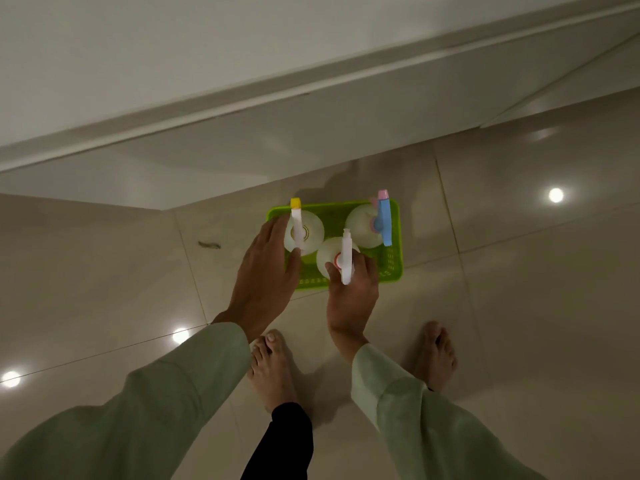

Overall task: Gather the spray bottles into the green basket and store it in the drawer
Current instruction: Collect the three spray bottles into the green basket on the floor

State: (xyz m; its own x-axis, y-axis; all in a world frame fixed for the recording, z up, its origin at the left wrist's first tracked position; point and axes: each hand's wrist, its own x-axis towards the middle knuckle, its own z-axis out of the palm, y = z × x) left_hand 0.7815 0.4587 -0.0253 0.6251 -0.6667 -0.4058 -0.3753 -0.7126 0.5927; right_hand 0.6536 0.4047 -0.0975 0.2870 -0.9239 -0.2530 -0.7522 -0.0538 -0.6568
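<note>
A green basket (394,258) stands on the tiled floor in front of my feet. Three white spray bottles stand upright in it: one with a yellow nozzle (310,230) at the left, one with a blue and pink trigger (363,225) at the right, and one with a white trigger and red collar (330,252) at the near side. My left hand (266,271) is spread flat over the basket's left edge, its thumb beside the yellow-nozzle bottle. My right hand (353,296) wraps around the white-trigger bottle, thumb left of its neck and fingers to the right.
Glossy white cabinet fronts (242,140) run across the far side, all closed, with a countertop edge (311,74) above them. My bare feet (272,368) stand just behind the basket. A small dark scrap (209,244) lies on the floor to the left.
</note>
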